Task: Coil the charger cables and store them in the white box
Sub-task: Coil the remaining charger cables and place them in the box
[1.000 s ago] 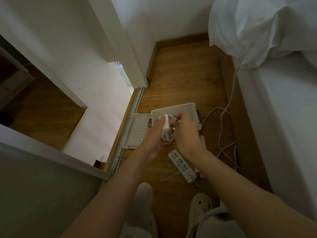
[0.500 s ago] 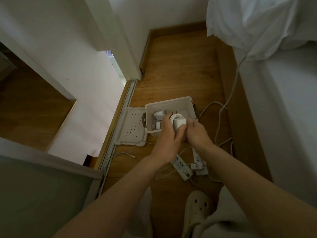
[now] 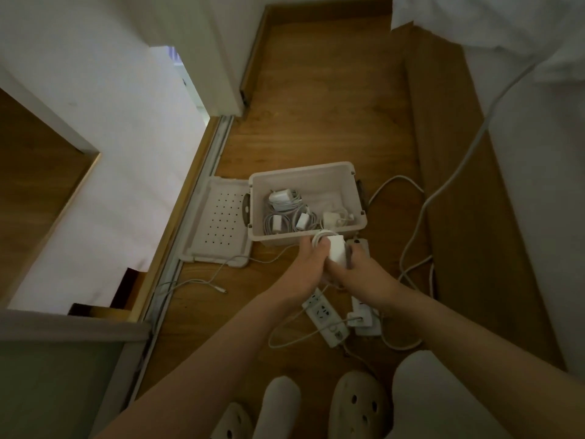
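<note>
The white box (image 3: 354,182) stands open on the wooden floor with several coiled chargers (image 3: 285,201) inside. Just in front of its near wall, both hands hold a white charger brick with its coiled cable (image 3: 335,250). My left hand (image 3: 308,264) grips the coil and brick from the left. From the right, my right hand (image 3: 364,270) holds the brick. A loose white cable (image 3: 196,282) lies on the floor to the left.
The box's perforated lid (image 3: 218,226) lies flat to its left, by the sliding-door rail (image 3: 190,217). Two white power strips (image 3: 326,318) with cables lie under my hands. A bed with white bedding (image 3: 522,153) runs along the right. My slippered feet (image 3: 357,403) are below.
The view dropped closer to the floor. Both hands with the coiled charger came back from above the box to just in front of its near wall.
</note>
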The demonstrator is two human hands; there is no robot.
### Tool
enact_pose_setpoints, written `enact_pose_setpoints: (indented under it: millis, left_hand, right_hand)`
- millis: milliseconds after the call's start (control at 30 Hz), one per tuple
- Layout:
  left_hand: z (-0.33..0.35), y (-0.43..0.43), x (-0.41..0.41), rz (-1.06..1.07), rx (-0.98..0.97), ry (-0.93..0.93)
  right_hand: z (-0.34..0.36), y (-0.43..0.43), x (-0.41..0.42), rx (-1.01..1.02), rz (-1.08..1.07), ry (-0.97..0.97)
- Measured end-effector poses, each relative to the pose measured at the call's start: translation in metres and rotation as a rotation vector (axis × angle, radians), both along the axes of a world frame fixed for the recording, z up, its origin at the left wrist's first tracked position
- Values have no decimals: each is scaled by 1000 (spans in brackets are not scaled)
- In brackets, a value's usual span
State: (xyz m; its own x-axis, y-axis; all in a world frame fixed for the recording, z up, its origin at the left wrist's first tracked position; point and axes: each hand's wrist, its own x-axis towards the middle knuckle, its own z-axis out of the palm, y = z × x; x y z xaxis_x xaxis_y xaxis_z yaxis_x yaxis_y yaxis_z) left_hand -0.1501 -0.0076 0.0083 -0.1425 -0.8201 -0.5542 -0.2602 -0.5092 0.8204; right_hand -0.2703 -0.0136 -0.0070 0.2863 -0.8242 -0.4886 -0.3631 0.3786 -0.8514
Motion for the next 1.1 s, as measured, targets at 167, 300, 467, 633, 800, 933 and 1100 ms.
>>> enact_pose_setpoints:
  millis: [167,300,467,633,800,933,1100]
  left_hand:
    - [-37,-26,15,-108,-37,-95]
    - [-74,-64,35,-159,-279,-371]
    - [-117,-100,58,-438,-384,-859]
    - [-158,-112,70,-626,-410,-1102]
    - [-177,-112,76,-546,-571,-1093]
    - [-185,-110,78,-460,-658,-1075]
    - [-189,-107,77,-436,-737,-1097]
  right_hand:
    - [-37,-33,8,-65,-100,93]
    - [-63,-76,15,-103,-104,203]
    - [-104,-137,22,-169,-100,397]
    - [-144,-175,27,-202,-130,557]
    - [-172,-195,29,-222,-151,647]
    - [-177,-212,36,-297,-129,690]
    - [-198,-211,40,-284,129,861]
